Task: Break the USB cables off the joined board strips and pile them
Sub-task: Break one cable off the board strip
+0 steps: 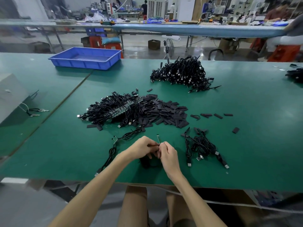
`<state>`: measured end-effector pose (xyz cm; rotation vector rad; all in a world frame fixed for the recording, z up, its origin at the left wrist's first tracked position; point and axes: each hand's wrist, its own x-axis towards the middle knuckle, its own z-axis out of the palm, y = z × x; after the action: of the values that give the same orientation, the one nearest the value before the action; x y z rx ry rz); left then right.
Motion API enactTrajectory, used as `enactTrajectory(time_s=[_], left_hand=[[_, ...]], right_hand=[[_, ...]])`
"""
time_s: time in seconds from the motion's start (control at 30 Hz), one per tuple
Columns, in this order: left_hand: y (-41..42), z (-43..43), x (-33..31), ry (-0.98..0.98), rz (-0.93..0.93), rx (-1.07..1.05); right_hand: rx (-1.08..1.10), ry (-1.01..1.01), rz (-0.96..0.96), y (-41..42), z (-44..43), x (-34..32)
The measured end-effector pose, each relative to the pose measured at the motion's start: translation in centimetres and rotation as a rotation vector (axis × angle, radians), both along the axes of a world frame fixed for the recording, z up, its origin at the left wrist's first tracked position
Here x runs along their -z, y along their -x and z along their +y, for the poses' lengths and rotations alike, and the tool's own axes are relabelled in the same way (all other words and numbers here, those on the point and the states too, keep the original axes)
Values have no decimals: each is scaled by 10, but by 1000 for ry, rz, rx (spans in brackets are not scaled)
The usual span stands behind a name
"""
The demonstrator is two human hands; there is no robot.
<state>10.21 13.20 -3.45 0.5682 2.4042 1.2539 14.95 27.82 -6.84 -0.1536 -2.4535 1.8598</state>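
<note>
Just nearer the person than the heap point(121, 108), the left hand point(142, 148) pinches a cable point(153, 145) and the right hand point(168, 154) its board point(158, 139), fingertips together; a skewed bend could tear the wire loose rather than snap the board cleanly.

Open mat point(68, 145) beyond one loose cable point(111, 153) left of the left hand point(141, 148) — blocked ahead by heaped cables point(105, 110) on board strips point(126, 106), right of the right hand point(168, 155) by a cable pile point(200, 145).
</note>
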Motion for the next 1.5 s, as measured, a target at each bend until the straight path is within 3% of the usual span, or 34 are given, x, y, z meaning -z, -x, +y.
enactTrajectory(time_s=[0.17, 0.57, 0.77, 1.03, 1.3, 1.5], left_hand=[[-2, -7, 2, -89, -55, 23], [-7, 3, 3, 4, 59, 16], [-5, -3, 1, -98, -58, 49], [-2, -9, 3, -164, -80, -103], [2, -28, 1, -57, 144, -322], [0, -32, 4, 55, 317, -300]], right_hand=[[-39, 61, 8, -3, 3, -1], [81, 134, 36, -2, 4, 1], [39, 114, 24, -3, 3, 0], [25, 133, 6, -5, 2, -5], [27, 126, 14, -3, 2, -2], [5, 130, 25, -2, 2, 1]])
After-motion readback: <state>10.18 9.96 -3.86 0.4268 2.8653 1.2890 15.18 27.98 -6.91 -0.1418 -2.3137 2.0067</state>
